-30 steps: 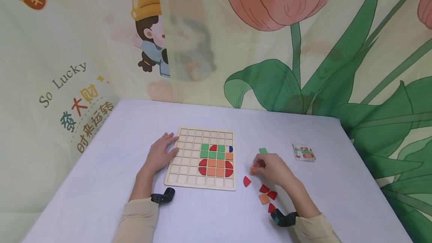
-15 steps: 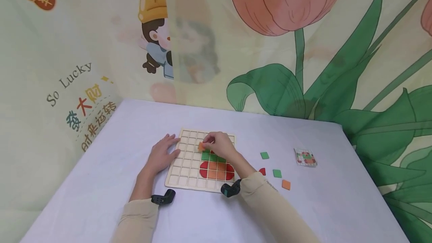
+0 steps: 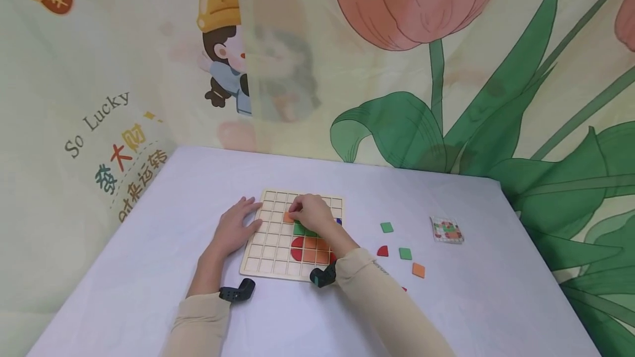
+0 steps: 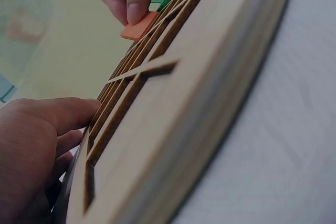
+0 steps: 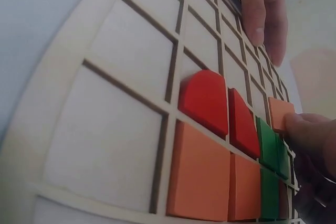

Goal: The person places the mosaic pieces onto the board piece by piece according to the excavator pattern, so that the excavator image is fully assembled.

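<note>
A wooden grid board (image 3: 270, 260) lies on the white table, with green, orange and red tiles in its right-hand cells (image 5: 202, 177). My right hand (image 3: 308, 212) reaches over the board and pinches an orange square tile (image 3: 288, 217) (image 4: 138, 26) (image 5: 280, 114), its edge down on a cell left of the green tiles (image 5: 269, 142). My left hand (image 3: 233, 228) lies flat at the board's left edge with straight fingers (image 5: 262, 11) touching the frame (image 4: 173, 124).
Loose tiles lie right of the board: two green squares (image 3: 387, 227) (image 3: 405, 253), a red quarter-round (image 3: 382, 251) and an orange square (image 3: 419, 270). A small pattern card (image 3: 446, 230) sits further right. A printed curtain backs the table.
My right hand picked an orange tile from the loose pieces on the right, carried it left over the board and has now lowered it to a cell. The left hand stayed put.
</note>
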